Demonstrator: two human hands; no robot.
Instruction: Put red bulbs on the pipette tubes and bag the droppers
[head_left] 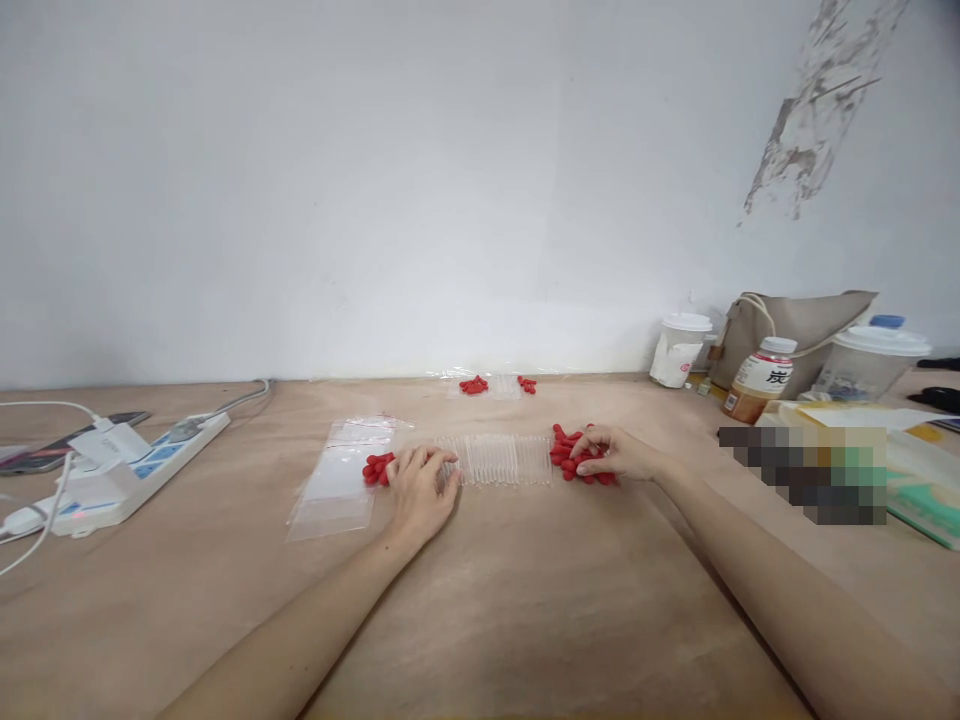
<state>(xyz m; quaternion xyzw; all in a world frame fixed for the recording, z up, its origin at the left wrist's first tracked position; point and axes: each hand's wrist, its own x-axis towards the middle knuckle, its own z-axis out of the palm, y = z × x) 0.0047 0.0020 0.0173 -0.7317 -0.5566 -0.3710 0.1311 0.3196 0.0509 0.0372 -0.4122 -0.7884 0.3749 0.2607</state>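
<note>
Pieces, small, rounded and red [566, 441], look light, best pinched mid-body; right hand [609, 453] bends over right ones, left hand [421, 486] lies beside left ones, both grasps I cannot tell.

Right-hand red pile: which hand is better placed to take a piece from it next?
Probably the right hand: its fingers are already at that red pile. The left hand lies at the far end of the clear sticks, beside the other red pile.
</note>
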